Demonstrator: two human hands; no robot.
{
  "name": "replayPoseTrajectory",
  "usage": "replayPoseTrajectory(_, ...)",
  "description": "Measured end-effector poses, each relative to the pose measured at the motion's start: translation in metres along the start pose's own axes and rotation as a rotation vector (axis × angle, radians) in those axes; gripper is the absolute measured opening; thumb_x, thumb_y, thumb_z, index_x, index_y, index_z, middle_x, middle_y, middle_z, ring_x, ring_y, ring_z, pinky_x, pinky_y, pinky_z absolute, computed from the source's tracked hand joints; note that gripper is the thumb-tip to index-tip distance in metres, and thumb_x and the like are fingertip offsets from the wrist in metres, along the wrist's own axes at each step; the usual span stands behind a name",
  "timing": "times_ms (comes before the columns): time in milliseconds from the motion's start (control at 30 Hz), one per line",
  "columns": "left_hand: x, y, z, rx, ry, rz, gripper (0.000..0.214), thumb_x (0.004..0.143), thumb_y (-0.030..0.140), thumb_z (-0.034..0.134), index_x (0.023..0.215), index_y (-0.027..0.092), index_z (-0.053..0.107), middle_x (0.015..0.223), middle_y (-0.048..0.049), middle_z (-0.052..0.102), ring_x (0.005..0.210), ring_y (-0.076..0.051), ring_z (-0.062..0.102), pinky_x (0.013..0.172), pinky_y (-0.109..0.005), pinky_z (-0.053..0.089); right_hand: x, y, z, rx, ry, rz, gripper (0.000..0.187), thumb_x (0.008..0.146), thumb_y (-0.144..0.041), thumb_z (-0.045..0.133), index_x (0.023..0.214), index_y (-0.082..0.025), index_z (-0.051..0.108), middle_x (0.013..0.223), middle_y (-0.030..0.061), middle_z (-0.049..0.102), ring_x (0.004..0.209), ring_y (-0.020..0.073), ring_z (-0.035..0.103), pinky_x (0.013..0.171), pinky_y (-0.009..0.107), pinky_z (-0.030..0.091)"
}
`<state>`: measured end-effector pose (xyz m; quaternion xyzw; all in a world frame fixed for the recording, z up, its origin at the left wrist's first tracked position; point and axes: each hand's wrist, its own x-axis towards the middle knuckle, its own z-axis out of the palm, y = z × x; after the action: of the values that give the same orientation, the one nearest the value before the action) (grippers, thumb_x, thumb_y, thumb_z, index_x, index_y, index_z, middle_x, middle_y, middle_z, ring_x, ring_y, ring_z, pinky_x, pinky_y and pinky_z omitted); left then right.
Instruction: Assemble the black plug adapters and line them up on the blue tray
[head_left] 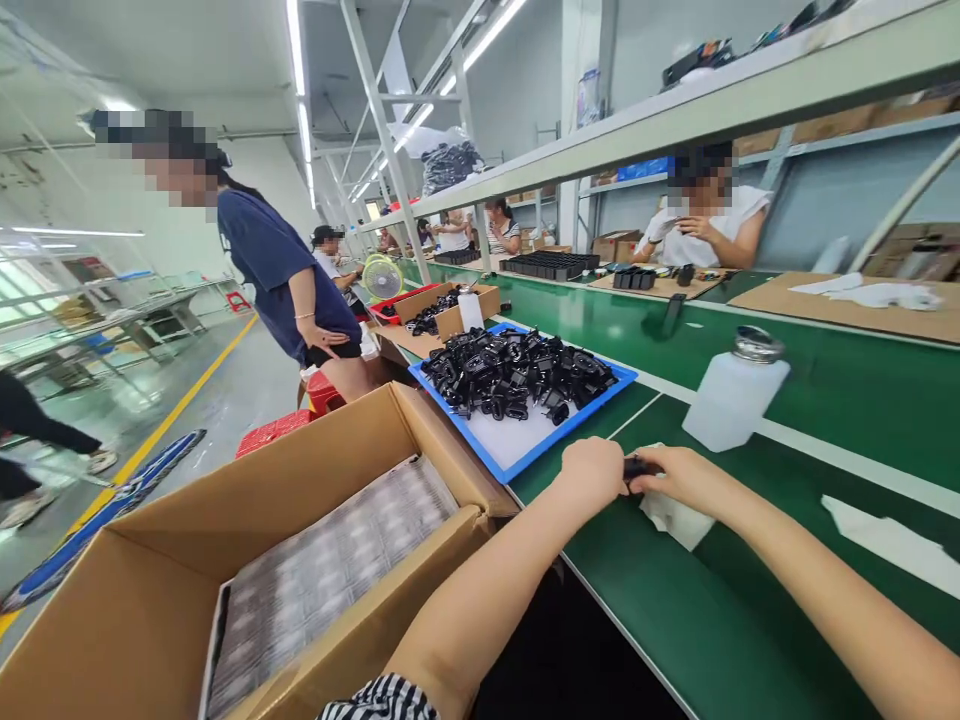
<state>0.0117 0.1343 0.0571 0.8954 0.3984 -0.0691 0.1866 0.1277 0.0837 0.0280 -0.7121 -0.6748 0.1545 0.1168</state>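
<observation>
Black part [637, 466] pinched between both hands

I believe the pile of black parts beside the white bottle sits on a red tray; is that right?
Not quite: the tray is blue, not red, as the head view shows. The black parts do lie piled on it, beside the white bottle.

Two bare hands [600, 472] [675, 478] meet over one white cloth [675, 518] on the green belt, with one translucent white plastic bottle [731, 395], one blue-rimmed tray [525, 445] heaped with black plastic parts [517, 375] beyond counting, and one open brown cardboard box [300, 560] at the belt's near edge.
</observation>
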Motion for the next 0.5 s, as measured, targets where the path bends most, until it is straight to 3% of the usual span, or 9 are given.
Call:
replayPoseTrajectory(100, 0.002, -0.013, 0.003, -0.058, 0.059, 0.081, 0.033, 0.059, 0.03, 0.063, 0.086, 0.011, 0.059, 0.086, -0.0128, 0.059, 0.082, -0.025, 0.053, 0.069, -0.032, 0.042, -0.001, -0.003, -0.005, 0.009, 0.007, 0.01, 0.012, 0.064, -0.021, 0.053, 0.074, -0.014, 0.057, 0.065, 0.0049, 0.056, 0.065, 0.0224, 0.052, 0.055, 0.031, 0.039)
replayPoseTrajectory(233, 0.004, -0.034, 0.018, -0.199, 0.116, 0.179, 0.035, 0.063, 0.038, 0.057, 0.09, 0.017, 0.058, 0.084, -0.0048, 0.06, 0.078, -0.019, 0.054, 0.069, -0.026, 0.042, -0.007, -0.003, -0.006, 0.105, 0.007, 0.031, 0.016, 0.063, -0.021, 0.054, 0.076, -0.013, 0.057, 0.066, 0.0026, 0.056, 0.065, 0.019, 0.052, 0.054, 0.027, 0.039)
replayPoseTrajectory(367, 0.004, -0.044, 0.031, -0.327, 0.133, 0.235, 0.036, 0.067, 0.034, 0.054, 0.098, 0.016, 0.055, 0.084, -0.0018, 0.06, 0.073, -0.014, 0.054, 0.066, -0.021, 0.042, -0.012, -0.002, -0.007, 0.164, -0.026, 0.039, 0.016, 0.066, -0.021, 0.052, 0.08, -0.015, 0.058, 0.073, -0.0009, 0.058, 0.068, 0.0133, 0.053, 0.058, 0.02, 0.039)
replayPoseTrajectory(500, 0.007, -0.039, 0.026, -0.376, 0.113, 0.241, 0.033, 0.064, 0.024, 0.057, 0.096, 0.014, 0.055, 0.084, -0.0022, 0.06, 0.072, -0.012, 0.055, 0.063, -0.019, 0.042, -0.008, -0.007, -0.015, 0.068, -0.038, 0.079, 0.007, 0.06, -0.022, 0.059, 0.065, -0.017, 0.058, 0.059, -0.0019, 0.055, 0.061, 0.0148, 0.051, 0.051, 0.022, 0.034)
